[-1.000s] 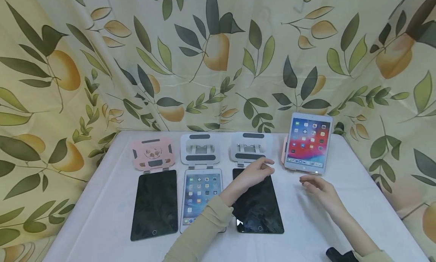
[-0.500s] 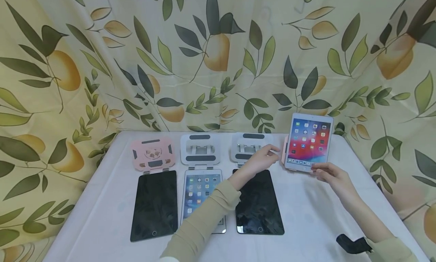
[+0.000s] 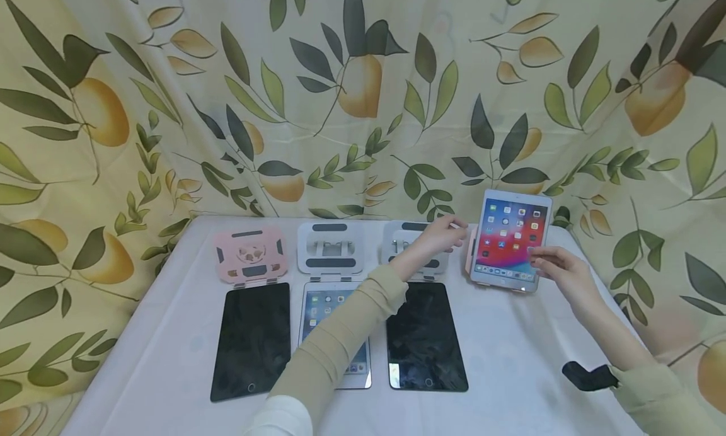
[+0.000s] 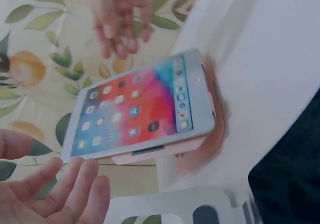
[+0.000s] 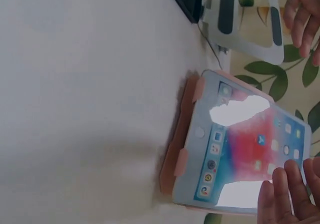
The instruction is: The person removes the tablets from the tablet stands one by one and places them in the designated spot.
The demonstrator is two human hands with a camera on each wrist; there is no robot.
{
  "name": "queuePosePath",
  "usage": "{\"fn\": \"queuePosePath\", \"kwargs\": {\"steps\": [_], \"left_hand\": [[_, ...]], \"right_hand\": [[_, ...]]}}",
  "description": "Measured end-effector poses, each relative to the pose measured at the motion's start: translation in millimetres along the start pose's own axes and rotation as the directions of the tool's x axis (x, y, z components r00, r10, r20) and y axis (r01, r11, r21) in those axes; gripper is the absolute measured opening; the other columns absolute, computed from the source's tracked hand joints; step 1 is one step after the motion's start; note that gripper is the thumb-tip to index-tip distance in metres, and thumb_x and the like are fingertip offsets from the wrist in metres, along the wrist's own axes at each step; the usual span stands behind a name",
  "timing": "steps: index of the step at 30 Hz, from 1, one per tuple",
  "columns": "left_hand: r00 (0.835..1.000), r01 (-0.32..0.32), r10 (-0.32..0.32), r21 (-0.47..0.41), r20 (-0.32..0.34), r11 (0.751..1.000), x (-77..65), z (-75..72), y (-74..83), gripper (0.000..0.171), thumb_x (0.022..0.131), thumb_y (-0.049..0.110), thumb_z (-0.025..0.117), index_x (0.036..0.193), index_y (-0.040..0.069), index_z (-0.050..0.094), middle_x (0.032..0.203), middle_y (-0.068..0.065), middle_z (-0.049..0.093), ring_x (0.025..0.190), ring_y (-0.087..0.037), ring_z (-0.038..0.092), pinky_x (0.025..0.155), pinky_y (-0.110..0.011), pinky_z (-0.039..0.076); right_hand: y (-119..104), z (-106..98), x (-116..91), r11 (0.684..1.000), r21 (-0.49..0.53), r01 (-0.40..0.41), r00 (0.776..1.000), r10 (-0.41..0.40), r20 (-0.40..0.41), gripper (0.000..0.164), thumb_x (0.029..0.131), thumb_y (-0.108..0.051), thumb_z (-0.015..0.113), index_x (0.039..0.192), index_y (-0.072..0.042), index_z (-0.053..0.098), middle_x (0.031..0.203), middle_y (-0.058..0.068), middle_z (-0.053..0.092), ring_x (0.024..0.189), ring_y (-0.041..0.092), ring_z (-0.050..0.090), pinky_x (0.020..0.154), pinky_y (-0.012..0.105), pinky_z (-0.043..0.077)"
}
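Observation:
A white tablet (image 3: 510, 234) with a lit, colourful home screen leans upright on a pink folding stand (image 4: 212, 139) at the table's right. My left hand (image 3: 433, 242) reaches over the third stand, fingers loosely bent just left of the tablet's edge, holding nothing. In the left wrist view its fingertips (image 4: 75, 181) come near the tablet's top corner. On the other side, my right hand (image 3: 563, 271) has its fingers extended at the tablet's right edge, overlapping it in the head view. From the right wrist, those fingers (image 5: 281, 186) appear along the screen's side.
Two black tablets (image 3: 252, 341) (image 3: 428, 341) and a second lit white tablet (image 3: 356, 380), partly behind my left sleeve, lie on the white-clothed table. Behind them, a pink stand (image 3: 249, 247) and two white stands (image 3: 331, 240) (image 3: 391, 250) lie unfolded. A leaf-and-fruit curtain (image 3: 363, 108) hangs behind.
Both hands have moved up and toward the propped tablet: the left from over the black tablet to its left side, the right from below it to its right edge. The tablet stays propped.

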State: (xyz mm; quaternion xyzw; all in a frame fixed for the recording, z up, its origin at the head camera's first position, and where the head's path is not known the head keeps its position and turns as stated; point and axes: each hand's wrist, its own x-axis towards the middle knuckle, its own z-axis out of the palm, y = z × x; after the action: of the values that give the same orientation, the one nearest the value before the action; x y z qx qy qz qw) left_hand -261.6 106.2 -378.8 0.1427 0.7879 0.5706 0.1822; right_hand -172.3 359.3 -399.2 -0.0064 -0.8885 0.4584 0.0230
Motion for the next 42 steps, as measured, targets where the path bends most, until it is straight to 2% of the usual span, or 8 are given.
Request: {"fn": "queuePosePath", "kwargs": {"steps": [10, 13, 17, 20, 23, 31, 36, 42], "left_hand": [[0.998, -0.012, 0.022, 0.164, -0.059, 0.986, 28.8, 4.5, 8.7, 0.03, 0.098, 0.027, 0.051, 0.121, 0.01, 0.059, 0.111, -0.008, 0.067, 0.094, -0.019, 0.063, 0.071, -0.025, 0.05], [0.996, -0.001, 0.02, 0.226, -0.083, 0.974, 36.8, 7.8, 10.5, 0.029, 0.098, 0.028, 0.051, 0.121, 0.012, 0.059, 0.113, -0.005, 0.067, 0.097, -0.018, 0.063, 0.075, -0.027, 0.051], [0.996, -0.047, 0.071, 0.367, -0.055, 0.929, 44.4, 11.5, 12.6, 0.034, 0.097, 0.023, 0.051, 0.127, 0.009, 0.055, 0.119, -0.004, 0.065, 0.102, -0.014, 0.061, 0.079, -0.024, 0.05], [0.993, -0.08, 0.108, 0.429, -0.041, 0.9, 49.4, 12.6, 14.7, 0.039, 0.096, 0.021, 0.051, 0.133, 0.008, 0.051, 0.12, -0.004, 0.064, 0.101, -0.013, 0.061, 0.08, -0.023, 0.05], [0.992, -0.084, 0.118, 0.428, -0.054, 0.9, 54.6, 13.9, 16.4, 0.042, 0.097, 0.022, 0.051, 0.136, 0.009, 0.048, 0.124, -0.004, 0.064, 0.104, -0.013, 0.061, 0.082, -0.024, 0.051], [0.987, -0.063, 0.112, 0.365, -0.115, 0.929, 69.6, 25.6, 15.8, 0.042, 0.095, 0.018, 0.054, 0.136, 0.01, 0.047, 0.123, -0.006, 0.064, 0.101, -0.012, 0.061, 0.078, -0.021, 0.049], [0.979, -0.042, 0.105, 0.333, -0.174, 0.942, 77.0, 35.6, 13.2, 0.043, 0.094, 0.015, 0.054, 0.136, 0.011, 0.047, 0.113, -0.004, 0.067, 0.091, -0.011, 0.061, 0.073, -0.019, 0.048], [0.974, -0.056, 0.115, 0.281, -0.197, 0.958, 82.2, 43.0, 16.5, 0.048, 0.092, 0.008, 0.055, 0.138, 0.013, 0.044, 0.103, -0.004, 0.068, 0.077, -0.011, 0.058, 0.066, -0.018, 0.043]], "right_hand": [[-11, -5, 33, 0.999, -0.027, -0.028, 0.997, 0.026, -0.072, 0.048, 0.101, -0.031, 0.046, 0.133, 0.005, 0.044, 0.096, -0.032, 0.05, 0.087, -0.017, 0.05, 0.075, 0.001, 0.044], [-14, -5, 43, 0.996, -0.073, -0.046, 0.994, 0.039, -0.104, 0.049, 0.1, -0.034, 0.046, 0.133, 0.002, 0.046, 0.097, -0.027, 0.049, 0.088, -0.016, 0.048, 0.086, 0.013, 0.049], [-16, -8, 54, 0.994, -0.098, -0.055, 0.99, 0.042, -0.135, 0.048, 0.1, -0.034, 0.047, 0.132, 0.001, 0.048, 0.1, -0.022, 0.051, 0.088, -0.014, 0.045, 0.093, 0.026, 0.05], [-16, -10, 61, 0.995, -0.087, -0.054, 0.987, 0.04, -0.159, 0.046, 0.1, -0.03, 0.047, 0.132, 0.003, 0.048, 0.101, -0.017, 0.051, 0.087, -0.014, 0.045, 0.083, 0.009, 0.047], [-17, -13, 66, 0.995, -0.081, -0.058, 0.981, 0.042, -0.188, 0.043, 0.1, -0.024, 0.046, 0.132, 0.005, 0.048, 0.101, -0.011, 0.051, 0.085, -0.012, 0.045, 0.071, -0.001, 0.041], [-15, -21, 79, 0.987, -0.114, -0.111, 0.957, 0.075, -0.279, 0.043, 0.097, -0.013, 0.047, 0.135, 0.007, 0.046, 0.101, 0.003, 0.05, 0.078, -0.007, 0.042, 0.063, 0.002, 0.04], [-11, -25, 85, 0.982, -0.122, -0.141, 0.955, 0.102, -0.278, 0.046, 0.095, -0.009, 0.047, 0.138, 0.006, 0.041, 0.113, 0.017, 0.051, 0.078, -0.004, 0.041, 0.061, 0.004, 0.04], [-2, -32, 90, 0.976, -0.16, -0.15, 0.961, 0.107, -0.254, 0.048, 0.096, -0.005, 0.046, 0.141, 0.007, 0.035, 0.107, 0.018, 0.049, 0.075, -0.001, 0.044, 0.058, 0.009, 0.045]]}}
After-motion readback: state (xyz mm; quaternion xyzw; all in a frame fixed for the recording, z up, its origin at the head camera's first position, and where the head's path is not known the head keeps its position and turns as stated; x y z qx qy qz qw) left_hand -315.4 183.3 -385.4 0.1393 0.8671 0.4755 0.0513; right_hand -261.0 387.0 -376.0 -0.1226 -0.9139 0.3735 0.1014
